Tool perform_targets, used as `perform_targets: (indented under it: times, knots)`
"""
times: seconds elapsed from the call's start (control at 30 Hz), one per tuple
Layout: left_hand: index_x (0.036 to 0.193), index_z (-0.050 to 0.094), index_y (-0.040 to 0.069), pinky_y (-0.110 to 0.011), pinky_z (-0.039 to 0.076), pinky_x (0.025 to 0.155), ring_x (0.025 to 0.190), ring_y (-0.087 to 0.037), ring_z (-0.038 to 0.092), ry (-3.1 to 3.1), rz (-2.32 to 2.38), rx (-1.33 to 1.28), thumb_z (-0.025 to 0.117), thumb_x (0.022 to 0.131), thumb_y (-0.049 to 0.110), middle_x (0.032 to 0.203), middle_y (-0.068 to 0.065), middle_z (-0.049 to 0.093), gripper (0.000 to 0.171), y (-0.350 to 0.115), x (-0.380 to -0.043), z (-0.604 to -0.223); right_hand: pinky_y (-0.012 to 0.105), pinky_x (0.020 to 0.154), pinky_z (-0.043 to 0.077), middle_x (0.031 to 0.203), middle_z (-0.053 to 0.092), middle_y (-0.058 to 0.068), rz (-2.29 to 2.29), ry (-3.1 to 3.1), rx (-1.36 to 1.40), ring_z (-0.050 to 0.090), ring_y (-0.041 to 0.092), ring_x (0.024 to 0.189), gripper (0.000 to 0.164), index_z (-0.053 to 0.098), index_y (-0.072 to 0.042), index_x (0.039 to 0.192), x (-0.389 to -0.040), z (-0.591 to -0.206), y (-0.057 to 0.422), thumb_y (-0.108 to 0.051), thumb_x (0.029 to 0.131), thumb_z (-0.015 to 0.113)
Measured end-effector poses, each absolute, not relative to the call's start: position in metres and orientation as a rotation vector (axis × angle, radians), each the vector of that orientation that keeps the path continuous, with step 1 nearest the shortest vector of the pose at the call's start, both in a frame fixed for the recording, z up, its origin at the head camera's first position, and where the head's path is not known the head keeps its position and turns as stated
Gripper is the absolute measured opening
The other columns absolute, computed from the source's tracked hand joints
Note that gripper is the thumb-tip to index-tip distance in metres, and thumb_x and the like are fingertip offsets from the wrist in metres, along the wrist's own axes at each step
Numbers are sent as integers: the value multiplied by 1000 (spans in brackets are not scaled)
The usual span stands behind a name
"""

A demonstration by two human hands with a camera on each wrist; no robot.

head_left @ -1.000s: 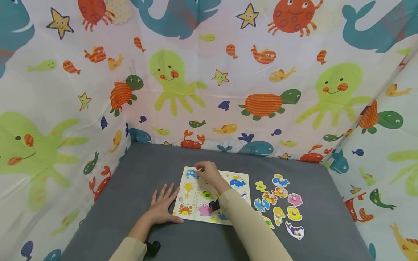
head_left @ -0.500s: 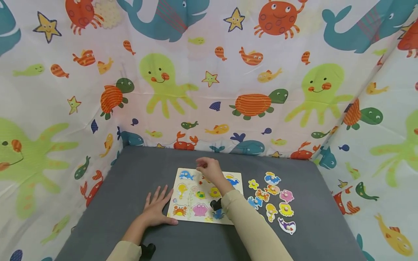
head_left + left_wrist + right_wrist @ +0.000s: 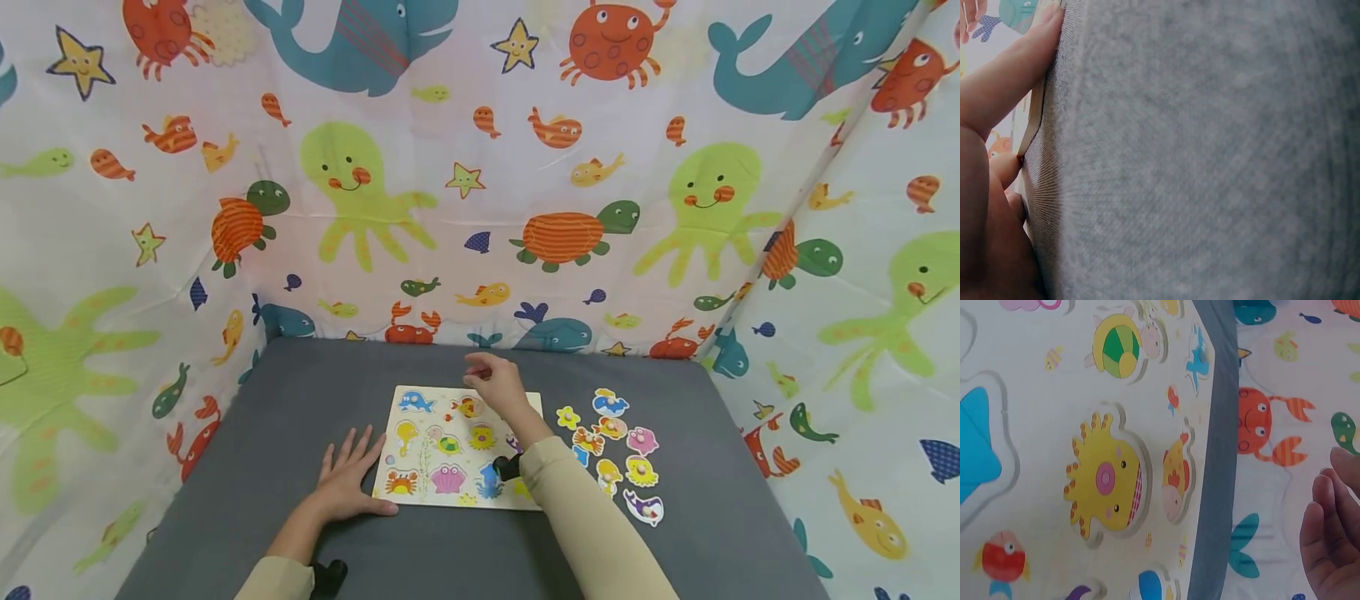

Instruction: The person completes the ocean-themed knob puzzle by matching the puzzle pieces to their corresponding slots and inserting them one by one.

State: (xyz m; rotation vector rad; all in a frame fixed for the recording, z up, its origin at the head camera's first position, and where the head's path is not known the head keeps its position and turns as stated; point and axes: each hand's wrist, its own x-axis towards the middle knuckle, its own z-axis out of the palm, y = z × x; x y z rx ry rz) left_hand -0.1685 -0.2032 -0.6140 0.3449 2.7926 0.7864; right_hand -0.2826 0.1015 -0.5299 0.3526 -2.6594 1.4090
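A pale puzzle board (image 3: 420,462) with printed sea animals lies on the grey table. My left hand (image 3: 341,487) rests at its left side, fingers spread and thumb along the near left corner; the left wrist view shows the thumb (image 3: 1016,72) against the board's edge. My right hand (image 3: 497,385) is raised over the board's far edge. Its fingers are loosely bent, and I see nothing between them in the right wrist view, where the hand (image 3: 1338,544) shows at the right. A blue dolphin (image 3: 415,402) with a small knob sits at the board's far left corner.
Several knobbed puzzle pieces lie right of the board, among them a blue whale (image 3: 611,405), a yellow star (image 3: 567,417), a pink piece (image 3: 642,441) and a purple-and-white piece (image 3: 644,507). My right forearm hides part of the board. A printed sea-animal cloth (image 3: 450,321) surrounds the table.
My right hand has moved from the blue dolphin rightward and toward the board's far edge. The left hand stays at the board's corner. The head view has shifted slightly right.
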Motion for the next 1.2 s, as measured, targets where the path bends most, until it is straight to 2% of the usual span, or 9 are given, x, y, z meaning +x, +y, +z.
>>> perform_targets:
  times: [0.27, 0.57, 0.7, 0.97, 1.2]
  knots:
    - [163, 22, 19, -69, -9, 117, 156, -43, -5, 2777, 808, 355, 84, 60, 72, 170, -15, 8, 131, -203, -169, -615, 36, 81, 60, 98, 75, 4, 1404, -2629, 311, 71, 20, 89, 39, 67, -13, 131, -277, -528, 124, -9, 92, 74]
    - [164, 19, 23, -67, -14, 117, 156, -39, -8, 2782, 835, 370, 79, 60, 79, 171, -11, 6, 133, -205, -169, -621, 40, 84, 60, 99, 74, 5, 1398, -2583, 210, 70, 21, 90, 43, 65, -13, 134, -270, -528, 154, -11, 92, 74]
    - [163, 20, 22, -69, -15, 116, 156, -41, -9, 2775, 887, 401, 79, 60, 78, 171, -13, 7, 131, -206, -167, -619, 41, 84, 60, 100, 75, 6, 1377, -2568, 165, 71, 22, 90, 43, 65, -13, 134, -266, -529, 168, -10, 92, 75]
    - [162, 24, 17, -70, -12, 116, 155, -44, -5, 2775, 887, 395, 83, 61, 72, 170, -17, 10, 130, -205, -168, -614, 42, 84, 60, 101, 75, 7, 1343, -2548, 73, 71, 23, 92, 43, 64, -12, 134, -262, -535, 199, -12, 92, 74]
    - [163, 21, 20, -68, -12, 117, 156, -42, -7, 2769, 817, 358, 81, 60, 76, 171, -13, 6, 132, -205, -170, -617, 44, 85, 60, 103, 75, 9, 1360, -2539, -32, 71, 26, 95, 46, 62, -13, 136, -255, -539, 221, -11, 92, 74]
